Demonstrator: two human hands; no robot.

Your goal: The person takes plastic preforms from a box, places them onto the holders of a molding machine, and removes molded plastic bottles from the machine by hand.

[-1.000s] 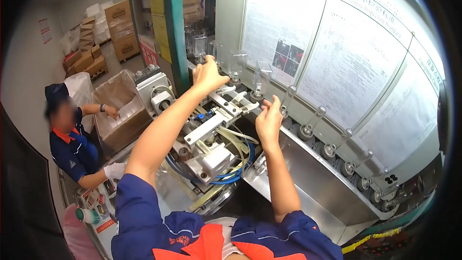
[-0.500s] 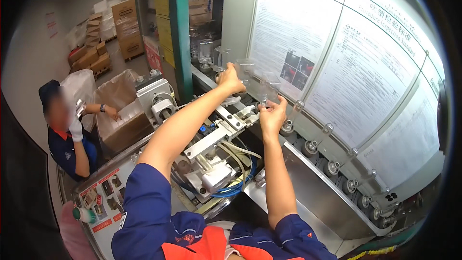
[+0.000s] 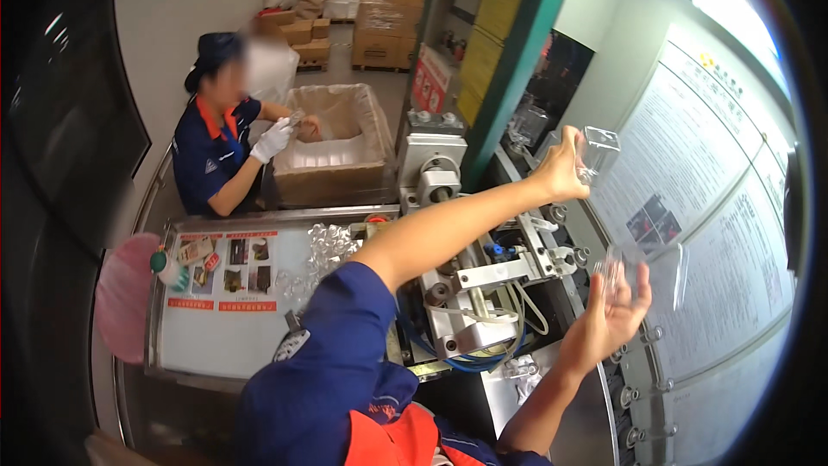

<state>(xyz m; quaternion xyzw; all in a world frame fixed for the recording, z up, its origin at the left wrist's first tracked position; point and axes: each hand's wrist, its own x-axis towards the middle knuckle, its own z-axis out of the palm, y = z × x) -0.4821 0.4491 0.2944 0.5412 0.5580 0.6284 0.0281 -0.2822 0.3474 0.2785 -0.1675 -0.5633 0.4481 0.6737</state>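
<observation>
My left hand (image 3: pixel 562 171) reaches out over the machine, its fingers closed on a clear, square-sided plastic bottle (image 3: pixel 599 152). Lower down and closer to me, my right hand (image 3: pixel 608 315) is turned palm up. Between its thumb and fingers is another clear plastic bottle (image 3: pixel 634 266), whose outline is hard to make out against the pale panel; whether there is more than one cannot be told. Below my left forearm lies a metal clamp mechanism (image 3: pixel 500 272) with blue and white hoses. Past my right hand runs a row of round holders (image 3: pixel 628 396) with clear tubes.
A co-worker (image 3: pixel 226 134) with one white glove handles a clear piece beside a lined carton (image 3: pixel 332 181). Clear bottles lie on the worktable (image 3: pixel 233 341) at left. A green post (image 3: pixel 522 52) rises beyond my left arm. A metal chute (image 3: pixel 509 410) holds clear pieces.
My view has swung left. My hands have moved apart, each with a clear bottle, and the right palm has turned up. Clear pieces now show in the metal chute.
</observation>
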